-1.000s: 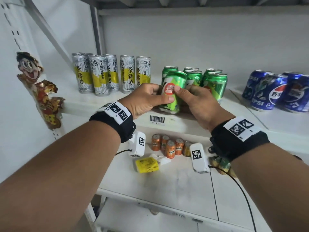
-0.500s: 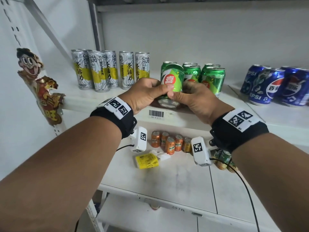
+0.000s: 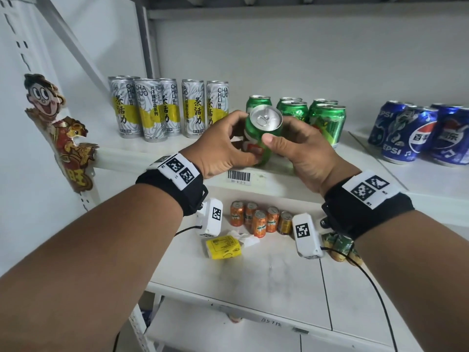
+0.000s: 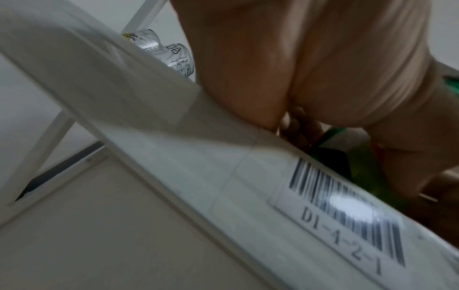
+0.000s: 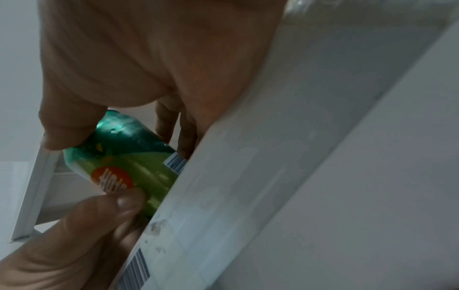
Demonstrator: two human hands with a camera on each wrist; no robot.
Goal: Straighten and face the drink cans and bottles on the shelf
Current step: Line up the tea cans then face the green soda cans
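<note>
White shelf point(image 3: 157, 158) against pale wall. Green can point(image 3: 262, 133) held between both hands above shelf front edge, tilted, silver top facing camera. Left hand point(image 3: 218, 151) grasps its left side, thumb low on label; right hand point(image 3: 302, 148) grasps right side, thumb near rim. Behind grip: five green cans point(image 3: 327, 123) upright. Left of grip: five silver-yellow tall cans point(image 3: 149, 110). Right: blue cans point(image 3: 406, 133), count unclear. Below hands, lower shelf point(image 3: 253, 275): five orange cans point(image 3: 258, 222), yellow packet point(image 3: 223, 247).
</note>
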